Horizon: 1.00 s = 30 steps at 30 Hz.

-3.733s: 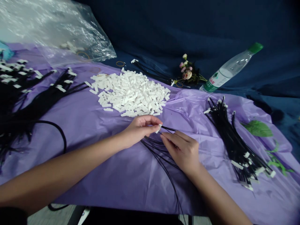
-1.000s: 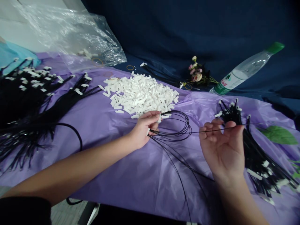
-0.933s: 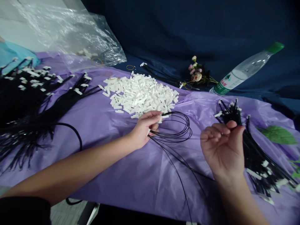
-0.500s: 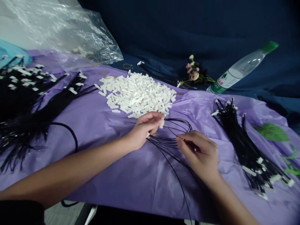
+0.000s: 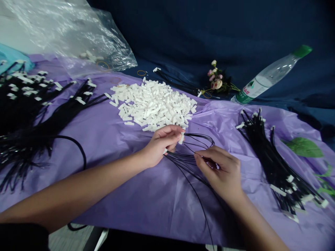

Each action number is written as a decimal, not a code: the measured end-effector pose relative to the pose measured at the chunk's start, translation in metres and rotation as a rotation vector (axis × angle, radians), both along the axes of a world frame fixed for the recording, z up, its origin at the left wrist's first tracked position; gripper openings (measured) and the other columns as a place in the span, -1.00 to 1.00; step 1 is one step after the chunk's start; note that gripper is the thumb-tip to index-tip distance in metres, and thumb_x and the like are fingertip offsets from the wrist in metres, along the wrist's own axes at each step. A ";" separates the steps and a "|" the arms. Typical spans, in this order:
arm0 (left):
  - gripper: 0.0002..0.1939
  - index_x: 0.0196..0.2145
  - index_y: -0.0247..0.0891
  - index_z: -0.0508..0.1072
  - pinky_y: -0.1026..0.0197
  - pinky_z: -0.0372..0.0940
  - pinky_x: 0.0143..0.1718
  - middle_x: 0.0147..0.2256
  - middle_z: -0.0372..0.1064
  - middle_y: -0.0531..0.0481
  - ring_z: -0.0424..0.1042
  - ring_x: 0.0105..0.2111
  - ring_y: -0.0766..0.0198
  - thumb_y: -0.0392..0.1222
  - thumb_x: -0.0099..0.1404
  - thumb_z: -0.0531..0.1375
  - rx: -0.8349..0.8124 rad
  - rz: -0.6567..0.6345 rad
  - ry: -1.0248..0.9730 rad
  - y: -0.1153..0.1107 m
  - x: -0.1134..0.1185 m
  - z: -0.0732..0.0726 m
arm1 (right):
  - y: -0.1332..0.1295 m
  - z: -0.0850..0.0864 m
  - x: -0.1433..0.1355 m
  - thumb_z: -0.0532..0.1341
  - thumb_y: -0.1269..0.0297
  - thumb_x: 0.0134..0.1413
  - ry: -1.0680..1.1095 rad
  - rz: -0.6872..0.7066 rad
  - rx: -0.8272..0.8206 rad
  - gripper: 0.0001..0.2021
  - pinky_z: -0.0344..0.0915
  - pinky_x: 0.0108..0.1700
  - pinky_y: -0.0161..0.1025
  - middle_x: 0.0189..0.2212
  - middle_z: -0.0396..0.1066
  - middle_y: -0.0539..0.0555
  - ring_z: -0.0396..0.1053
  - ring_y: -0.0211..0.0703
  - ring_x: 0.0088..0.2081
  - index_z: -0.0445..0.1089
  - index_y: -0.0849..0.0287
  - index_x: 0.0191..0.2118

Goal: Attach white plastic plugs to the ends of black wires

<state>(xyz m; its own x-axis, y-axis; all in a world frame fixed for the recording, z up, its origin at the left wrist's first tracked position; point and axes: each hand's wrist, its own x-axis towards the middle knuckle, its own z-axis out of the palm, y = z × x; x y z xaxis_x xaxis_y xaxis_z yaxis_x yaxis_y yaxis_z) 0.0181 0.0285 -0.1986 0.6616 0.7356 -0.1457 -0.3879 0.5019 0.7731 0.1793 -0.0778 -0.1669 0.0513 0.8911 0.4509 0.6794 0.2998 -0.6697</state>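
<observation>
My left hand pinches a white connector at its fingertips, and a second white piece shows below its fingers. From the connector, thin black wires loop round to the right and back under the hand. My right hand is closed, thumb and forefinger pinched on one thin black wire just right of the connector. Behind my left hand lies a heap of small white connectors on the purple sheet.
Bundles of black wires with white ends lie at the left and right. Farther back are a clear plastic bag, small flowers and a tilted plastic bottle. A green leaf is at the right.
My right hand has shifted slightly left, closer to the connector, still pinching the wire. My left hand has hardly moved.
</observation>
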 end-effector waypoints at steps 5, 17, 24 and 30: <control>-0.86 -0.28 -0.28 0.46 0.38 -0.14 -0.64 -0.54 0.27 0.13 -0.03 -0.69 0.57 -0.25 0.17 0.29 0.009 -0.002 0.002 0.000 0.000 0.000 | -0.001 0.000 0.001 0.24 0.52 0.08 0.003 0.017 -0.025 -0.92 0.23 -0.42 -0.41 -0.52 0.38 -0.02 0.26 -0.40 -0.49 0.47 0.26 -0.35; -0.85 -0.27 -0.28 0.45 0.37 -0.14 -0.65 -0.55 0.26 0.15 -0.05 -0.70 0.57 -0.23 0.18 0.29 0.044 -0.005 0.024 0.000 0.000 0.001 | -0.001 -0.001 0.000 0.20 0.47 0.16 0.030 -0.050 -0.084 -0.91 0.13 -0.46 -0.37 -0.53 0.27 -0.05 0.16 -0.40 -0.53 0.41 0.24 -0.36; -0.84 -0.27 -0.27 0.44 0.37 -0.13 -0.66 -0.57 0.23 0.17 -0.07 -0.71 0.56 -0.22 0.18 0.29 0.068 -0.013 0.046 -0.001 0.001 0.000 | 0.000 -0.004 0.001 0.17 0.46 0.18 0.017 -0.071 -0.076 -0.91 0.14 -0.45 -0.35 -0.51 0.29 -0.04 0.19 -0.37 -0.51 0.40 0.23 -0.35; -0.84 -0.26 -0.26 0.44 0.37 -0.12 -0.66 -0.55 0.25 0.16 -0.05 -0.70 0.55 -0.21 0.19 0.28 0.068 -0.015 0.055 -0.001 0.000 0.000 | 0.001 -0.002 0.000 0.20 0.48 0.15 -0.020 -0.075 -0.035 -0.92 0.14 -0.47 -0.35 -0.52 0.28 -0.04 0.17 -0.36 -0.52 0.39 0.21 -0.35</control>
<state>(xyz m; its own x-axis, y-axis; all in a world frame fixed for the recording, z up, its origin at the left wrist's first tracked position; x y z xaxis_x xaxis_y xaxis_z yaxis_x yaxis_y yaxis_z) 0.0186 0.0275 -0.1983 0.6652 0.7349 -0.1317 -0.3368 0.4528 0.8255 0.1798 -0.0771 -0.1694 0.1096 0.9002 0.4214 0.7126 0.2244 -0.6647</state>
